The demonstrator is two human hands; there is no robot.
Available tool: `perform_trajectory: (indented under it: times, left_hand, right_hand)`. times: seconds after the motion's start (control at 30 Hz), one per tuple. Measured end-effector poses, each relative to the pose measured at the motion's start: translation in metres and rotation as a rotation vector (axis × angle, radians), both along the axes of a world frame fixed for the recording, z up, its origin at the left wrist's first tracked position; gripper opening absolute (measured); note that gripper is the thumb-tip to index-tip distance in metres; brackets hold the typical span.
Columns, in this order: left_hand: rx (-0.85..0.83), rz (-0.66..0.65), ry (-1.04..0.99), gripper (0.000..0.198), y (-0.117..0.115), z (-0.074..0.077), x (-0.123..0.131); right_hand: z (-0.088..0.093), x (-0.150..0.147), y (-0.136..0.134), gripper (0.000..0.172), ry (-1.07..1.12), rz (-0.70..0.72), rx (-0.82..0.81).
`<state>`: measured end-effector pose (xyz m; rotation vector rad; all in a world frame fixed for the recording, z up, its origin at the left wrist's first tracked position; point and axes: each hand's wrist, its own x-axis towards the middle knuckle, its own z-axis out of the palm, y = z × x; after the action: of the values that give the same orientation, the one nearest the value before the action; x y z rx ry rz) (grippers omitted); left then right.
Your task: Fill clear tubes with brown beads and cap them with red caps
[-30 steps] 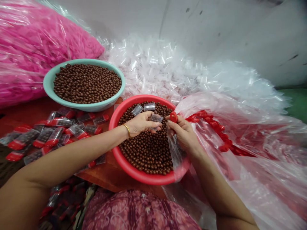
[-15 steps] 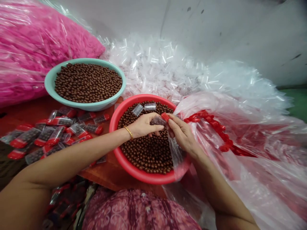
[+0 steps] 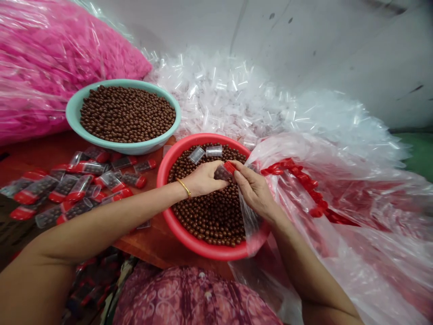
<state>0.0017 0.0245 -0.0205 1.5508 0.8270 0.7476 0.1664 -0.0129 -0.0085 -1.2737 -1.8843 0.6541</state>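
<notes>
Over the red basin [image 3: 189, 243] of small brown balls [image 3: 206, 221], my left hand [image 3: 203, 179] is closed round a clear plastic tube [image 3: 220, 173] with dark balls inside. My right hand [image 3: 252, 185] pinches a red cap [image 3: 230, 167] at the tube's upper end. From this angle I cannot tell whether the cap is fully seated. Two clear tubes, one of them a tilted tube [image 3: 196, 155] and the other a level tube [image 3: 214, 150], lie on the balls at the basin's far side, just beyond my hands.
A pale green basin [image 3: 72, 113] of brown balls stands at the back left. Several filled red-capped tubes [image 3: 79, 187] lie left. Clear tubes [image 3: 219, 90] are heaped behind. Red caps [image 3: 304, 185] lie in a plastic bag [image 3: 372, 253] at right; a pink bag [image 3: 50, 67] sits far left.
Both hands stay together over the red basin, with the tube and cap still held and turned slightly. The whole view has shifted a little.
</notes>
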Motion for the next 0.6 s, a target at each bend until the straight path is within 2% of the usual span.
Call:
perform_trajectory:
  times: [0.17, 0.3, 0.5, 0.6]
  left_hand:
    - [0.057, 0.030, 0.034, 0.018, 0.002, -0.001, 0.000]
    - [0.023, 0.019, 0.030, 0.015, 0.002, 0.006, 0.000]
    - [-0.191, -0.057, -0.036, 0.012, -0.002, 0.016, 0.001]
    - [-0.198, -0.055, -0.049, 0.012, -0.002, 0.014, 0.000]
  right_hand:
    - [-0.003, -0.002, -0.001, 0.029, 0.039, -0.034, -0.008]
    - [-0.001, 0.001, 0.002, 0.023, 0.127, -0.099, -0.074]
    - [0.002, 0.000, 0.002, 0.026, -0.242, -0.169, 0.341]
    - [-0.003, -0.005, -0.002, 0.029, -0.360, -0.168, 0.479]
